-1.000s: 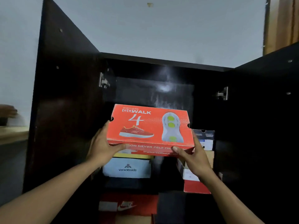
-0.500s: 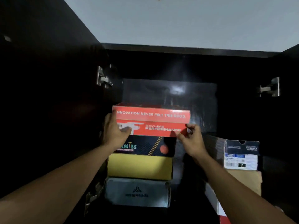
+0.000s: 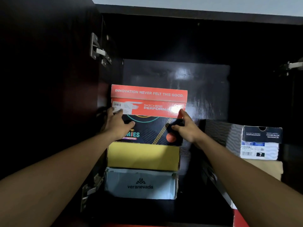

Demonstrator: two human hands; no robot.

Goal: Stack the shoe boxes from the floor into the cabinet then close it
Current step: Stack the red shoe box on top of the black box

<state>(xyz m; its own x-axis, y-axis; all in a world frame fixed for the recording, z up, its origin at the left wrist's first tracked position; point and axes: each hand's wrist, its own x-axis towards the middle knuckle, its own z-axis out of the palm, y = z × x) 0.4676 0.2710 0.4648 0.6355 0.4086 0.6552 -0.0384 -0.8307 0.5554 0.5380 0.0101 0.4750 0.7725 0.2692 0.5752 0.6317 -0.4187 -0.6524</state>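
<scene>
Four shoe boxes form one stack inside the cabinet (image 3: 180, 38), and the orange box (image 3: 149, 100) is the top one, its end panel reading "Innovation never felt this good" facing outward. It sits on a dark printed box (image 3: 147, 133), which sits on a yellow box (image 3: 142, 156), with a pale blue "veranevada" box (image 3: 141, 184) at the bottom. The left hand (image 3: 116, 125) is at the orange box's lower left corner, fingers stretched up against the panel and thumb spread out over the dark box; it grips nothing. The right hand (image 3: 186, 128) is at the lower right corner, one finger raised against the orange edge, thumb pointing inward across the dark box, also loose and not closed round anything. To the right, apart from this stack, a black and white box (image 3: 260, 141) marked 7 lies on a tan box (image 3: 268, 169), and a red box (image 3: 241, 218) shows at the bottom edge. The left door (image 3: 49, 63) stands swung open, a metal hinge (image 3: 98, 49) at its inner edge
</scene>
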